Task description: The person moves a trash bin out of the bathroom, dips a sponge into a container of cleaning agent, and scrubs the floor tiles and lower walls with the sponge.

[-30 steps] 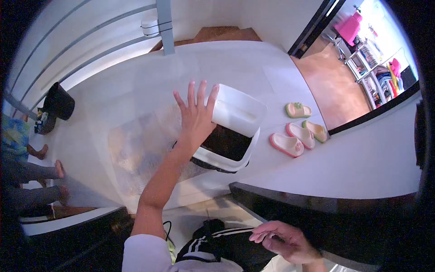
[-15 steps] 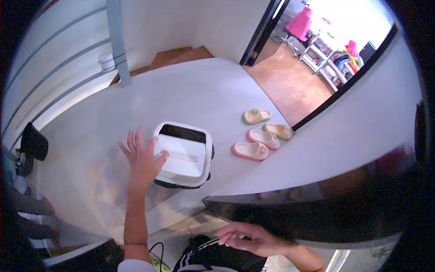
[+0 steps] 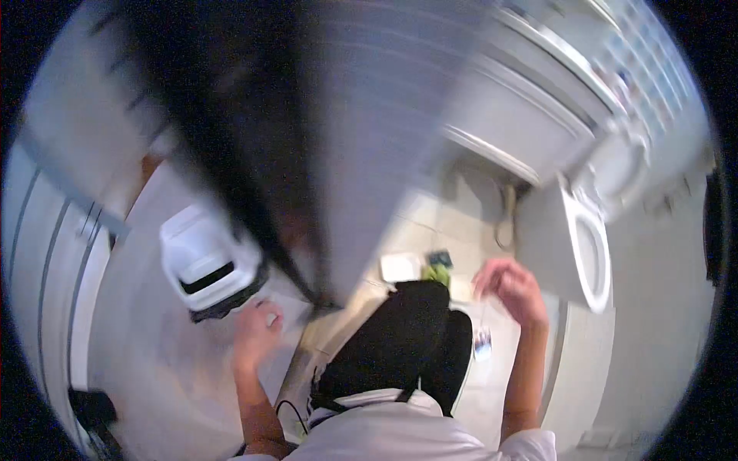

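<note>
My left hand (image 3: 257, 334) hovers low at the left, near the dark lower edge of a white box-like container (image 3: 198, 250) with a black slot. Motion smears its fingers, and I cannot make out whether anything is between them. The container rests on the pale floor, apart from the hand. My right hand (image 3: 513, 292) is raised over the tiled floor at the right, its fingers loosely bent with nothing visible in them. Between the hands are my black-clothed legs (image 3: 392, 338). A white toilet (image 3: 590, 250) with its lid up stands beyond the right hand.
A blurred wall edge with a dark frame (image 3: 254, 192) cuts between the two floor areas. By my knees lie a white flat object (image 3: 400, 267) and a green item (image 3: 437, 275). Blue-grey railings (image 3: 58, 230) run along the left. A white tub-like fixture (image 3: 523, 107) is at upper right.
The view has swung right, bringing the bathroom and toilet into sight. The container now appears farther left. My left hand, earlier spread beside it, is lower. My right hand has moved rightward and up.
</note>
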Tool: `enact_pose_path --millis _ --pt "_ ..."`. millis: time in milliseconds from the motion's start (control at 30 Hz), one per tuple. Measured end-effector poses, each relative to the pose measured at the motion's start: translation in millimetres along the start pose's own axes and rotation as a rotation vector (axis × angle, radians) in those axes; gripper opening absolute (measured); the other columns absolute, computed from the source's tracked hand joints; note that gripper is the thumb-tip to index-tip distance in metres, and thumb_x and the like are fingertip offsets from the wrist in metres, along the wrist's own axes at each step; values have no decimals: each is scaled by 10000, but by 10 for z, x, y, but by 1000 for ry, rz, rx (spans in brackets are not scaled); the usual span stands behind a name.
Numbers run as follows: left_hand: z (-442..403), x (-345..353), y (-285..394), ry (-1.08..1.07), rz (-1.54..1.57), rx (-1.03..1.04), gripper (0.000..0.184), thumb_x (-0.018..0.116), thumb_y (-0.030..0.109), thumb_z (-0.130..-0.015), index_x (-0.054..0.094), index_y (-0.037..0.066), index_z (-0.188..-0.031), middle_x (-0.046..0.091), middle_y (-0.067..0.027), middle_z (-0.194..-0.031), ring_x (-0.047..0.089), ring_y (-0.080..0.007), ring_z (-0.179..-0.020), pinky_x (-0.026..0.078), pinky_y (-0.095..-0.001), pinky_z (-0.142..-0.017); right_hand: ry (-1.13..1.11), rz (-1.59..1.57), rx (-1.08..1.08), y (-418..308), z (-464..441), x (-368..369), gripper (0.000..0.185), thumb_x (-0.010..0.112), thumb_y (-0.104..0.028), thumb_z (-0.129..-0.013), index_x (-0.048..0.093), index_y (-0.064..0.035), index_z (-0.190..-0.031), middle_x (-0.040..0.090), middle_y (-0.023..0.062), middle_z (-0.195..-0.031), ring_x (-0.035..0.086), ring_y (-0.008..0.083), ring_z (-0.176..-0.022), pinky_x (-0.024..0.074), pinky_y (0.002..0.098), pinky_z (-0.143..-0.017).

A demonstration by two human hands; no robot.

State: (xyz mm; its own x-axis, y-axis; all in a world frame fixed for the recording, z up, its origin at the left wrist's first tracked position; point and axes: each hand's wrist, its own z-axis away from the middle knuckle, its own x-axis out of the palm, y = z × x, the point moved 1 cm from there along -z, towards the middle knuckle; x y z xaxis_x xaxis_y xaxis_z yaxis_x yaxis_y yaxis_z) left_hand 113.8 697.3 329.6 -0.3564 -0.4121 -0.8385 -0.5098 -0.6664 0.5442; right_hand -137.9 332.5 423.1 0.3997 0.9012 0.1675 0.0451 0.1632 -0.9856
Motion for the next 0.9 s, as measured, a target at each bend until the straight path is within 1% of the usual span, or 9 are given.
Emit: enact_pose_path --millis 100,267,333,467,567,633,667,733,900 --pt "-80 100 379 -187 96 16 98 617 81 -769 624 43 -860 616 -161 -905 589 -327 -911 465 -402 -785 830 178 53 591 795 -993 359 526 -199 -884 511 -50 -1210 623 80 -1038 568 158 -858 452 286 -756" --pt "-286 232 1341 -435 292 231 117 550 72 -855 606 30 -949 628 -104 -921 600 -214 -902 458 -305 -809 1447 -102 339 2079 2394 -1768 281 525 -136 -804 558 -68 -1074 620 37 -872 559 136 -723 426 269 -578" --pt "-565 516 1625 -578 482 277 132 512 69 -891 598 20 -979 629 -60 -930 577 -139 -891 442 -273 -826 1487 -54 432 2520 2590 -1765 258 542 -89 -780 567 -63 -1036 610 38 -820 551 120 -661 410 235 -524" --pt "-1437 1699 1874 -665 748 279 158 515 79 -897 611 17 -1006 625 -55 -946 574 -119 -876 448 -261 -817 1267 133 311 3374 2159 -1936 206 597 -99 -768 612 -39 -965 596 29 -788 560 124 -710 440 273 -580" --pt "-2014 2833 1749 -556 438 252 247 583 124 -844 615 28 -1069 630 -116 -987 607 -195 -909 472 -318 -860 926 585 325 3581 1494 -2078 153 595 -76 -802 647 -15 -932 655 138 -897 625 239 -839 487 321 -768" --pt "-2240 3408 1649 -552 325 273 289 606 138 -821 614 43 -1093 619 -141 -1023 612 -225 -924 476 -337 -867 816 696 357 3686 1124 -2242 201 605 -54 -742 650 -49 -938 636 112 -928 594 279 -932 476 353 -800" --pt "-2308 3624 1604 -508 57 229 340 600 144 -800 605 86 -1135 587 -146 -1083 576 -268 -997 462 -374 -895 821 696 374 3651 971 -2287 201 605 -54 -742 650 -49 -938 636 112 -928 594 279 -932 476 353 -800" --pt "-2432 4049 1429 -474 -210 182 399 595 150 -779 596 130 -1177 554 -152 -1144 540 -312 -1070 448 -411 -924 434 1529 214 3492 670 -2296 220 599 -82 -708 638 -89 -925 597 71 -933 543 261 -1000 441 363 -803" --pt "-2512 4616 867 -461 -469 109 499 613 200 -782 520 179 -1272 499 -124 -1234 412 -328 -1222 379 -467 -990 232 1787 84 3866 477 -2550 170 553 -157 -743 614 -122 -898 564 43 -919 507 220 -1002 399 336 -772"
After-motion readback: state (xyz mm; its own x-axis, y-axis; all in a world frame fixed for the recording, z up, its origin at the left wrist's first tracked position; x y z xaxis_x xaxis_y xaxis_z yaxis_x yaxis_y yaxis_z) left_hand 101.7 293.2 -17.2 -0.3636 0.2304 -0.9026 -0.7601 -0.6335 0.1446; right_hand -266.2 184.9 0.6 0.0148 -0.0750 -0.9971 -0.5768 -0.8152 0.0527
